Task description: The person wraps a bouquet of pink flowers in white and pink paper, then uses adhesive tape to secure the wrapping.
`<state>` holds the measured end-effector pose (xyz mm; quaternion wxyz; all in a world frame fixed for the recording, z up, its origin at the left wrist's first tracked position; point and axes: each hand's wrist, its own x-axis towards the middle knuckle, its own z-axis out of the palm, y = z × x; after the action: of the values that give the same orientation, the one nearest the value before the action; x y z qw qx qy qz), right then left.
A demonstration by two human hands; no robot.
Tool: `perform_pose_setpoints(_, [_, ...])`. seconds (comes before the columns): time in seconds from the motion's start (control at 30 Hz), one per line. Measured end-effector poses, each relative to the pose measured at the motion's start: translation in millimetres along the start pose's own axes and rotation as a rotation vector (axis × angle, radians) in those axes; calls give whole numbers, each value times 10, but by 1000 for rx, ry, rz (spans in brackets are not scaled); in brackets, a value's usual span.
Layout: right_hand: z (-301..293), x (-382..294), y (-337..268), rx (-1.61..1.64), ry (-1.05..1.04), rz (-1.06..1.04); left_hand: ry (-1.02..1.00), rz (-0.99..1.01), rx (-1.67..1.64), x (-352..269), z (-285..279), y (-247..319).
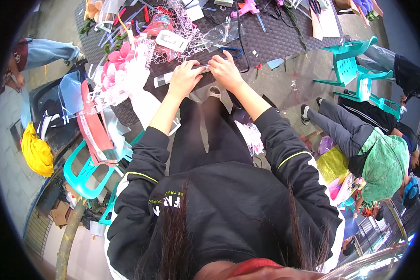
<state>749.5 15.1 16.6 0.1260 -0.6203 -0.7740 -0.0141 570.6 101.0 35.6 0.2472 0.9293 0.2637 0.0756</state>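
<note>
Both hands are together at the near edge of a dark woven-top table [273,38]. My left hand [185,78] and my right hand [225,70] pinch a thin, light strip or rolled piece [205,68] between them; its material cannot be made out. A white and grey roll or strip [163,79] lies just left of my left hand. Blue-handled scissors [232,51] rest just beyond my right hand. Pink and white artificial flowers [117,66] with white netting stand to the left. A white device or case [171,41] lies on pink netting beyond my left hand.
A pink glue gun [245,8], a dark cable [244,42] and clear plastic film [222,33] lie farther back. More scissors [315,6] are at the back right. Teal plastic chairs [346,68] stand to the right, another [87,171] at left. Several people are around, one in a green top [385,164].
</note>
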Motion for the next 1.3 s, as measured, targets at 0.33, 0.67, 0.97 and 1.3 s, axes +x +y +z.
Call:
perform_pose_setpoints(0.33, [2,-16,96,22,-53,-109,152,27,151,66,175,52])
perform_pose_setpoints(0.67, [5,37,64,171,67,-20,28,-174,-11,114,62,133])
perform_pose_setpoints(0.97, [-1041,225,42,392,-41,-187,-532,-451,-935,235,-513,0])
perform_pose_setpoints(1.3, [-2330,696,-107,333,-9,-466,-686,-413,-1676,73,-1591,441])
